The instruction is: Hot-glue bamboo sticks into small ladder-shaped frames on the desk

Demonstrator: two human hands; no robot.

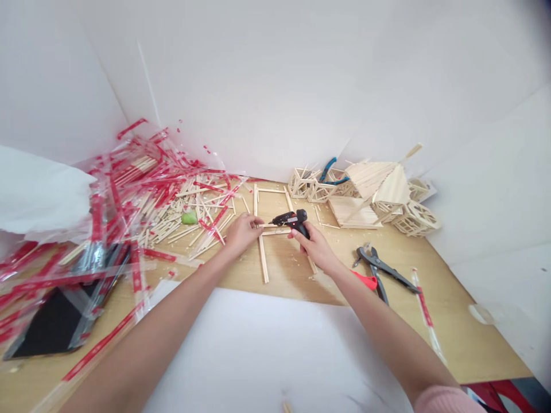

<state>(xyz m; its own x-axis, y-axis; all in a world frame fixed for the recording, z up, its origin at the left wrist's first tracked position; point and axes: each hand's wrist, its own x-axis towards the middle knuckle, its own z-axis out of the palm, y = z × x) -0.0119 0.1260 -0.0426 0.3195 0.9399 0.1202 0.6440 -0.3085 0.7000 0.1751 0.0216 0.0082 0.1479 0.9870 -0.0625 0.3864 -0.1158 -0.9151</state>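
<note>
My right hand (pixel 315 245) grips a small black glue gun (pixel 291 219), its nozzle pointing left at a short wooden crosspiece (pixel 275 229). My left hand (pixel 241 230) pinches the left end of that crosspiece where it meets a long upright stick (pixel 262 252). Together with another long stick on the right, these form an open wooden frame (pixel 272 190) lying flat on the wooden table (pixel 451 321).
A heap of loose sticks and red-and-clear wrappers (pixel 142 183) fills the left side, with a green lump (pixel 189 218) in it. Finished stick cubes and a roof piece (pixel 379 189), blue pliers (pixel 329 170), black cutters (pixel 381 269) and a red tool (pixel 365 280) lie right. White sheet (pixel 267 350) in front.
</note>
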